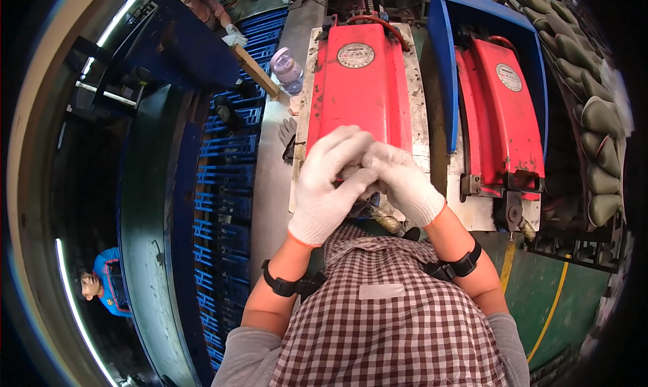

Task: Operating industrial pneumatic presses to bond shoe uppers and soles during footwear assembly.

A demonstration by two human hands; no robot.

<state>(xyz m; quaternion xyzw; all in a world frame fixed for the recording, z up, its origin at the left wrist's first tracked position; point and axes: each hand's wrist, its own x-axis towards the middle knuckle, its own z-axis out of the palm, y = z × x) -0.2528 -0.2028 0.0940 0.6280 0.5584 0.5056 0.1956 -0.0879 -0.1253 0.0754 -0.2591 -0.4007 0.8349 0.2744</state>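
Both of my hands wear white knitted gloves with orange cuffs, and they meet in front of my chest. My left hand (321,190) has its fingers curled over toward the other hand, with the thumb pointing across. My right hand (409,184) is closed, its fingertips pressed against the left fingers. Anything between them is hidden. Just beyond the hands lies a long red metal cover (359,83) with a round label, set on a worn metal plate (420,110).
To the right, a second red cover (503,110) stands inside a blue metal housing (442,70). Dark green shoe-shaped pieces (601,147) fill a rack at far right. On the left are a pink-lidded bottle (287,70), a grey glove (287,130), blue slatted racks (226,184) and two other people.
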